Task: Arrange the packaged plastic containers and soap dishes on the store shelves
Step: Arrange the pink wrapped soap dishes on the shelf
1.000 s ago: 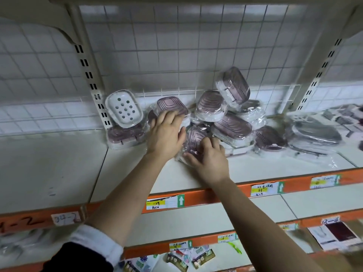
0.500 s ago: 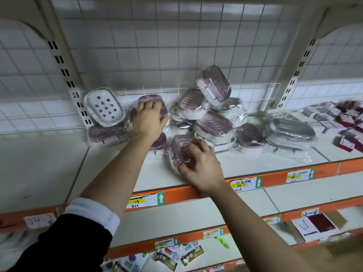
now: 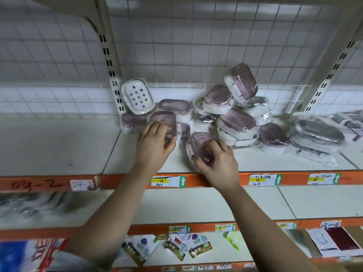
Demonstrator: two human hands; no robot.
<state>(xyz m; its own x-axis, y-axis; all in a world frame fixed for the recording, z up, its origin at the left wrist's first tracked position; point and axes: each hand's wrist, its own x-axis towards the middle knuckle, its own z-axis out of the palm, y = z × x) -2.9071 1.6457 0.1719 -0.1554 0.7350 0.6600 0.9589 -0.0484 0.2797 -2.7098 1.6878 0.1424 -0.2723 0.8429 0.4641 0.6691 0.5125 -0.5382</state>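
The left hand (image 3: 155,148) curls its fingers round the near end of a wrapped purple soap dish (image 3: 163,120) and holds it tilted over the shelf (image 3: 59,146). At eleven o'clock from that hand, a white soap dish (image 3: 137,97) with holes leans against the slotted upright (image 3: 111,75).

The right hand (image 3: 218,163) grips a second purple soap dish (image 3: 199,143), fingers curled over its top and thumb at its near end. This dish lies near the shelf's front edge, at four o'clock from the first.

At one o'clock from the right hand, a pile of soap dishes (image 3: 237,118) rests against the wire back. At three o'clock from the pile lie grey containers (image 3: 318,134) in clear wrap. A price label (image 3: 167,181) sits at six o'clock from the left hand.
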